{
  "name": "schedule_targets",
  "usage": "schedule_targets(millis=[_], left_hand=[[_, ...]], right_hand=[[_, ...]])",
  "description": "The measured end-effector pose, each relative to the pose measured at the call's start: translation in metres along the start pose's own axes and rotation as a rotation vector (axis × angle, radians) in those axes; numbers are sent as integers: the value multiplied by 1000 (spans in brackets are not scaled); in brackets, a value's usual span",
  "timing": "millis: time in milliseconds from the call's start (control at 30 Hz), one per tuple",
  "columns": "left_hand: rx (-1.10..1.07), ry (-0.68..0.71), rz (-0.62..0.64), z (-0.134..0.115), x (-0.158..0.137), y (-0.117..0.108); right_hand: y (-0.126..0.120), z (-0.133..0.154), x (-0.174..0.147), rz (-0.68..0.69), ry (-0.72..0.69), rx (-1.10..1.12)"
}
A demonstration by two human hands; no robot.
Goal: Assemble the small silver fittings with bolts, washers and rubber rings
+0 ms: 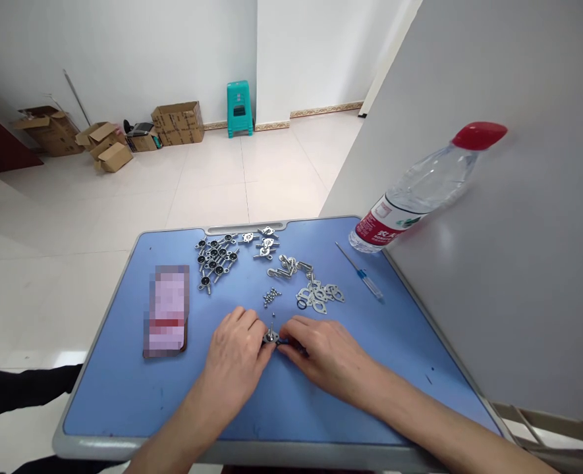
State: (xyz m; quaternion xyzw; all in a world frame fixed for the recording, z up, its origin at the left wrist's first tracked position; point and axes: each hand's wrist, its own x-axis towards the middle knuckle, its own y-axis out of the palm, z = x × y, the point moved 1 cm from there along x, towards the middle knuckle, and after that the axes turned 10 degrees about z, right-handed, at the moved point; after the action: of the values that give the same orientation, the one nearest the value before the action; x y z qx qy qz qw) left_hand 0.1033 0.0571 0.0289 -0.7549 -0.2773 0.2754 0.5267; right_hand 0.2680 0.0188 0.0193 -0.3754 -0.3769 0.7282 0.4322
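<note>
Near the front of the blue table, a small metal fitting [271,336] with a flat flange and an upright pin sits between my hands. My left hand [239,342] pinches its left side between thumb and fingers. On the other side, my right hand [323,345] is closed at its right edge; a dark blue bit shows by those fingertips, too small to name. Just beyond the pin lies a single tiny metal piece [273,315]. Farther off is a small pile of tiny metal pieces [271,297]. Flat metal flange plates [319,296] and a dark ring [302,305] lie to the right.
Several metal fittings with black centres [215,257] are grouped at the back left, with more fittings [266,247] beside them. Cylindrical metal parts [291,265] lie mid-table. A phone [167,309] is at left, a screwdriver [363,275] and water bottle [410,197] at right.
</note>
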Motion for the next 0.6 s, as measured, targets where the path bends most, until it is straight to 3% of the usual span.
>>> schedule_targets(millis=[600], left_hand=[[-54, -23, -2, 2, -1, -7]], right_hand=[[3, -1, -2, -18, -21, -11]])
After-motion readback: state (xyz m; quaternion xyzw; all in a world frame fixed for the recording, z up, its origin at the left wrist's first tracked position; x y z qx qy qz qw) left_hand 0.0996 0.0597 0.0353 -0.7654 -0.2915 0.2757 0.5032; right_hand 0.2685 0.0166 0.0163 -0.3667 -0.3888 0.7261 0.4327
